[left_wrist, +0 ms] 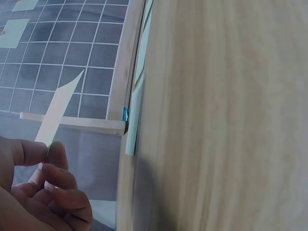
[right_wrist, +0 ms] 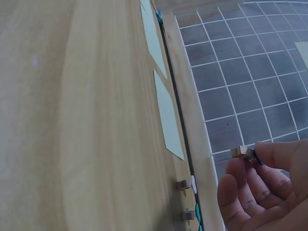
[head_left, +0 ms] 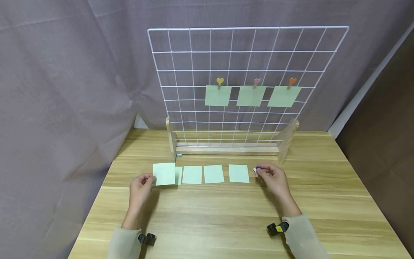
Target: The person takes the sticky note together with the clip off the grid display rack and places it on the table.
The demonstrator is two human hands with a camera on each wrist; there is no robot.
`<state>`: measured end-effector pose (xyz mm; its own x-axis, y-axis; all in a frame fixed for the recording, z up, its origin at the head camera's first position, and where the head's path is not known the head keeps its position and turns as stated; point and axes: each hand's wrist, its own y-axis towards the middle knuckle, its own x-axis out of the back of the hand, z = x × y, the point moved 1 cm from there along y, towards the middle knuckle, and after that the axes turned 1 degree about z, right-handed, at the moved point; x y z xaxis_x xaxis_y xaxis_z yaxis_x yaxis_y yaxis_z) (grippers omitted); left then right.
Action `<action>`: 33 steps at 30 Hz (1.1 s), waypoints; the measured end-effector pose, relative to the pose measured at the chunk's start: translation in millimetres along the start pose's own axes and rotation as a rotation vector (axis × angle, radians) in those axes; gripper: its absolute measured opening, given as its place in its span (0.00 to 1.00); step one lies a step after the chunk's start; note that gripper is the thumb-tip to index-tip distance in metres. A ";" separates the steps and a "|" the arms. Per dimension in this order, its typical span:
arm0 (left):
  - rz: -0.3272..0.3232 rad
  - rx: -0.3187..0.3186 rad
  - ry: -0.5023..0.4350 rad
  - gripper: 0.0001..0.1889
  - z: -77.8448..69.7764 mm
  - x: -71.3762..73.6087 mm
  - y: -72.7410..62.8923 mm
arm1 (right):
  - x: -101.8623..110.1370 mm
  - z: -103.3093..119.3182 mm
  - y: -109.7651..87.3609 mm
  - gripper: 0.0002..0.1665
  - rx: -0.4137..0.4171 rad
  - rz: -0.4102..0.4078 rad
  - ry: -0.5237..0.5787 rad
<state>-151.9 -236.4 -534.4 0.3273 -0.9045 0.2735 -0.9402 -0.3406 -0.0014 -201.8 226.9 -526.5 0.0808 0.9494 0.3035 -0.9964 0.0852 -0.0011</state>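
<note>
My left hand (head_left: pixel 139 190) pinches a pale green paper note (head_left: pixel 164 174) by its right-angled edge, thumb against the fingers. The left wrist view shows this sheet raised off the table and slightly bent. Between thumb and index finger, my right hand (head_left: pixel 275 180) holds a small wooden clothespin (right_wrist: pixel 239 152) with a blue end, mostly hidden by the thumb. On the tabletop lie several more notes (head_left: pixel 192 175) in a row, one partly covered by the lifted sheet. Two other clothespins (right_wrist: pixel 184 184) lie below the right hand, one white-topped and one green-topped.
A white wire grid (head_left: pixel 226 61) stands on a wooden base (head_left: pixel 226 149) behind the row. Three green notes (head_left: pixel 251 96) hang on it from heart-topped clothespins in yellow, pink and orange. A small blue item (head_left: pixel 179 155) lies by the left foot. Grey cloth hangs behind.
</note>
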 end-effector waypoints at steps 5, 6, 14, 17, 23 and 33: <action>0.028 0.008 0.021 0.08 3.1 -1.9 -1.2 | 0.4 -7.1 -1.7 0.16 -0.026 0.024 -0.020; 0.031 0.011 0.024 0.08 3.9 -2.3 -1.4 | 0.3 -8.5 -2.3 0.16 -0.034 0.029 -0.021; 0.039 0.053 0.021 0.09 8.4 -5.9 -4.8 | -3.4 -15.4 -7.7 0.17 -0.066 0.058 -0.013; 0.047 0.059 0.019 0.09 9.3 -7.0 -6.6 | -4.7 -17.3 -9.4 0.18 -0.071 0.063 -0.020; 0.077 0.087 0.017 0.08 12.9 -6.0 -10.8 | -5.3 -25.0 -9.7 0.19 -0.083 0.082 -0.041; 0.125 0.129 0.077 0.09 21.0 -3.6 -14.0 | -5.7 -32.6 -9.9 0.19 -0.093 0.125 -0.035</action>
<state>-137.9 -233.7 -555.6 0.1962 -0.9210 0.3364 -0.9514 -0.2619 -0.1620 -191.6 230.5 -559.3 -0.0460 0.9434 0.3285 -0.9916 -0.0035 -0.1290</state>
